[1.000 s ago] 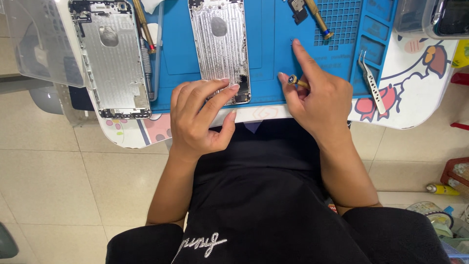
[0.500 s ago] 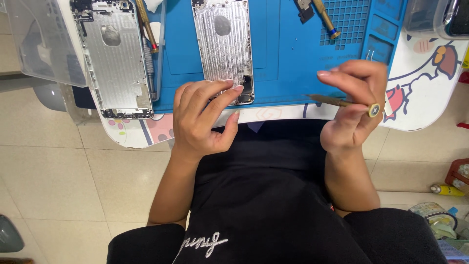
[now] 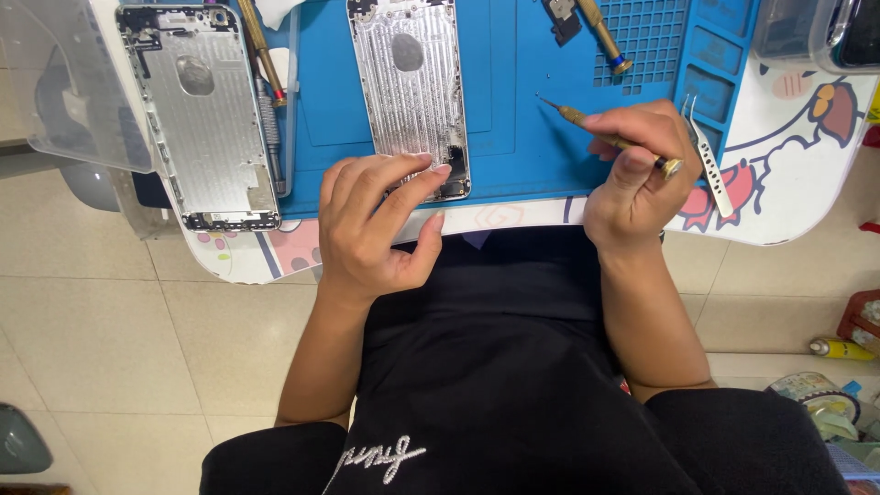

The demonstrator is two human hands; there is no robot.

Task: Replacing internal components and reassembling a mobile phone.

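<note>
A slim brass-coloured precision screwdriver (image 3: 616,139) is gripped in the right hand (image 3: 632,179), pinched between the thumb and the curled fingers. Its long axis is seen to run slantwise: the fine tip (image 3: 541,100) lies up and to the left of the fingertips, over the blue rubber work mat (image 3: 513,137), while the capped butt end sticks out just past the thumb on the right.

The left hand (image 3: 371,225) is laid on the lower end of a silver metal phone back housing (image 3: 410,92). Its fingers (image 3: 403,179) are bent and pressed flat on the shell rather than wrapped round it, so nothing is clasped. The housing's long axis runs straight away from those fingers, toward the top of the view.

The housing is found to the left of the screwdriver tip, apart from it, with bare mat between. The left hand is the nearer one to the housing and is touching it; the right hand is well apart from it.

A second silver housing (image 3: 197,115) lies further left of the left hand. Steel tweezers (image 3: 708,165) rest just right of the right hand's knuckles, and another brass-coloured driver (image 3: 605,37) lies beyond them on the mat.
</note>
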